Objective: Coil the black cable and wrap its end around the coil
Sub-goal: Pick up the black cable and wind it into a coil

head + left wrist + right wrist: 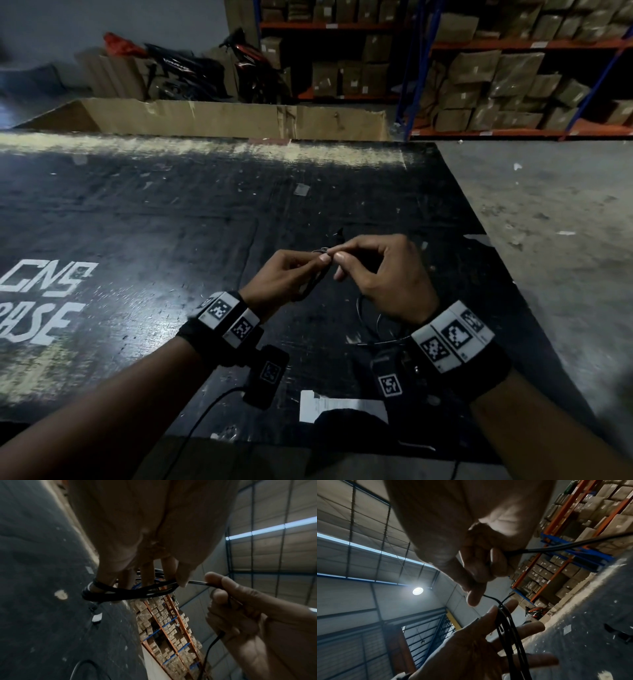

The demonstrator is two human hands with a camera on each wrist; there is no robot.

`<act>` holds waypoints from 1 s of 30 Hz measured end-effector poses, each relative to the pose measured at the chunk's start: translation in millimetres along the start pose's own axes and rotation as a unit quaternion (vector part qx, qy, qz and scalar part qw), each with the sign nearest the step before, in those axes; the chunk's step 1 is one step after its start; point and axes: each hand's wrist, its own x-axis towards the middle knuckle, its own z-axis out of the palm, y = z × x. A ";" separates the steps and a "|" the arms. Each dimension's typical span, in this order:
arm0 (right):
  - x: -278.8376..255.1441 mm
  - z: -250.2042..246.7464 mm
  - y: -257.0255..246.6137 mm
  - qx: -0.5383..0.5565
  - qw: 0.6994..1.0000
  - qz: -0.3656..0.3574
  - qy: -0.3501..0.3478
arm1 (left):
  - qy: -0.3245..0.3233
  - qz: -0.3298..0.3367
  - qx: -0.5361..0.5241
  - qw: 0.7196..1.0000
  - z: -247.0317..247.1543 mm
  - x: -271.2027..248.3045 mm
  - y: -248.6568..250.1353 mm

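Over the black table (pixel 171 222), my left hand (pixel 291 274) holds a small coil of thin black cable (pixel 313 286). In the left wrist view the coil (pixel 128 592) loops around my fingers (pixel 147 574), and the thumb pins it at one end. My right hand (pixel 383 274) is right beside the left, fingertips meeting. It pinches the strand (pixel 202 583) that leaves the coil. In the right wrist view the strands (pixel 510 635) cross my left hand's fingers, and a short free tip sticks up. The loose cable (pixel 368 325) curls on the table under my right wrist.
A long open cardboard box (pixel 222 116) stands past the table's far edge. Behind it are a motorbike (pixel 253 68) and shelves of cartons (pixel 513 78). Concrete floor (pixel 548 222) lies to the right. A white paper slip (pixel 339 407) lies near the front edge.
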 end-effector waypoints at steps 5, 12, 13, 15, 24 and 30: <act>-6.9 2.0 4.6 0.064 0.998 -0.026 0.011 | 0.026 0.043 0.171 0.984 -0.9 4.3 -1.3; -21.1 9.3 19.6 0.171 0.983 0.053 -0.039 | 0.063 0.007 -0.089 0.994 0.8 3.8 4.6; -24.2 13.4 24.5 0.203 0.976 0.072 -0.043 | 0.069 -0.009 -0.128 0.989 0.9 4.3 8.7; -29.8 21.6 35.5 0.249 0.962 0.097 -0.051 | 0.068 -0.022 -0.194 0.978 -2.0 6.8 14.0; -46.1 24.3 73.1 0.323 0.920 0.214 -0.059 | -0.034 0.065 -0.401 0.913 -27.8 6.1 46.0; -40.9 14.9 88.0 0.245 0.939 0.221 -0.099 | -0.180 0.062 -0.426 0.885 -13.1 -5.1 45.5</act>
